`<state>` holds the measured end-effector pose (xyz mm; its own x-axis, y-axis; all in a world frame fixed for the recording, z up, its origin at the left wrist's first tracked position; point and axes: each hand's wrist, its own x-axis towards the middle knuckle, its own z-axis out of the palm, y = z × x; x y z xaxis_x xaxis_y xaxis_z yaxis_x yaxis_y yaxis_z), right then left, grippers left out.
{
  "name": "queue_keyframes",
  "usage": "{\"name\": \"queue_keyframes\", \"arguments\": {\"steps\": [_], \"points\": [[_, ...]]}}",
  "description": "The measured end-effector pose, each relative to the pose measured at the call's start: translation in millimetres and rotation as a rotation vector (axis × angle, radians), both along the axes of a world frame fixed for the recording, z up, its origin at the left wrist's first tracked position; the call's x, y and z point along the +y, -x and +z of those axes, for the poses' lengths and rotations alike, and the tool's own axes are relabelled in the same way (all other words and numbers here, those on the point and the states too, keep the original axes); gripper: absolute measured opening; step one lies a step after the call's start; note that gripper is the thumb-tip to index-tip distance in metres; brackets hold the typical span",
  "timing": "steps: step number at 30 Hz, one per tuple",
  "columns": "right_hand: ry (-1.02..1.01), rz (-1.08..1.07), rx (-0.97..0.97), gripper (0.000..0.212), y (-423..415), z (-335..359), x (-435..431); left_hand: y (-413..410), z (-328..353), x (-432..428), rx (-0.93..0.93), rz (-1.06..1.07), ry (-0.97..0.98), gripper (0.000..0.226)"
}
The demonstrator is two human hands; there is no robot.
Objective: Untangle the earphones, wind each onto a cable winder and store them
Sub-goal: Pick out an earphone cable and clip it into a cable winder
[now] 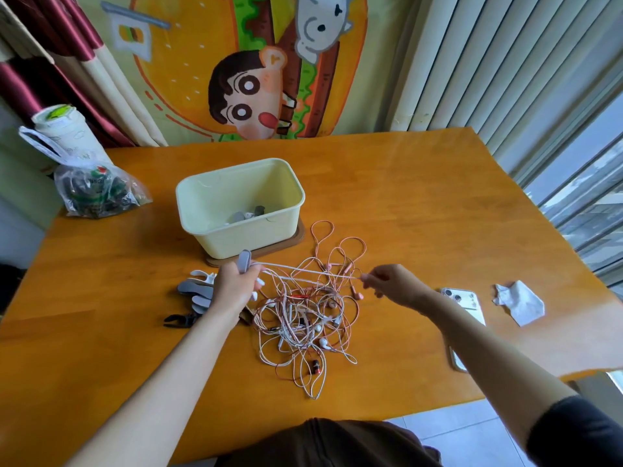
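Grips a grey cable winder (pixel 244 261) in the curled left hand (pixel 236 286), pinches its white cable (pixel 310 272) taut with the right hand (pixel 387 283). Looks early: seemingly one wound set (pixel 247 214) in the box (pixel 242 242) at 12 o'clock, most earphones (pixel 303 318) tangled at 6, spare winders (pixel 197 289) at 9.

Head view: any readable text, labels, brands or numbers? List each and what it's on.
Nothing can be read as words or numbers.
plastic bag: printed marks and a red and green logo, too blurred to read.
cup: green label on the lid and faint print on the side, too blurred to read.
wall hanging: cartoon art only, no words visible.
phone: no marking visible.
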<state>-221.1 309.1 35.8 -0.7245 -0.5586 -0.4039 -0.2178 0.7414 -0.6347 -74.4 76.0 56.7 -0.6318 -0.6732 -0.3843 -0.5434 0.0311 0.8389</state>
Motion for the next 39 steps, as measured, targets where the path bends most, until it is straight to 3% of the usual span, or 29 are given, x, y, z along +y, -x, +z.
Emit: {"name": "queue_keyframes", "arguments": {"steps": [4, 10, 14, 19, 23, 24, 26, 29, 31, 34, 39], "points": [[0.031, -0.178, 0.032, 0.025, 14, 0, 14, -4, -11, -1, -0.012, 0.049, -0.023, 0.019], [0.211, -0.332, 0.609, 0.022, 34, 96, -20, 3, -10, 12, -0.005, -0.065, -0.035, 0.019], [0.266, -0.279, 0.761, 0.021, 24, 114, -35, 5, -1, 19, -0.005, -0.210, -0.039, 0.018], [0.003, -0.318, 0.547, 0.024, 16, 61, -21, 1, 9, 25, 0.003, -0.329, -0.021, 0.035], [-0.406, -0.106, 0.405, 0.040, 3, 30, -3, 1, 20, 28, 0.010, -0.404, -0.026, 0.048], [-0.370, -0.044, 0.372, 0.049, -4, 30, -6, 2, 24, 30, 0.010, -0.443, -0.027, 0.047], [-0.098, 0.120, 0.306, 0.058, -25, 36, -19, 6, 31, 37, 0.006, -0.505, -0.041, 0.039], [0.176, 0.333, 0.159, 0.057, -60, 49, -44, 9, 38, 44, 0.004, -0.533, -0.080, 0.029], [0.223, 0.325, 0.073, 0.048, -68, 50, -53, 9, 40, 42, 0.003, -0.515, -0.072, 0.027], [0.176, 0.328, 0.116, 0.016, -64, 48, -51, 5, 42, 35, 0.017, -0.519, -0.065, 0.022], [0.177, 0.305, 0.180, 0.023, -60, 49, -45, 1, 37, 35, -0.010, -0.548, -0.025, 0.018]]}}
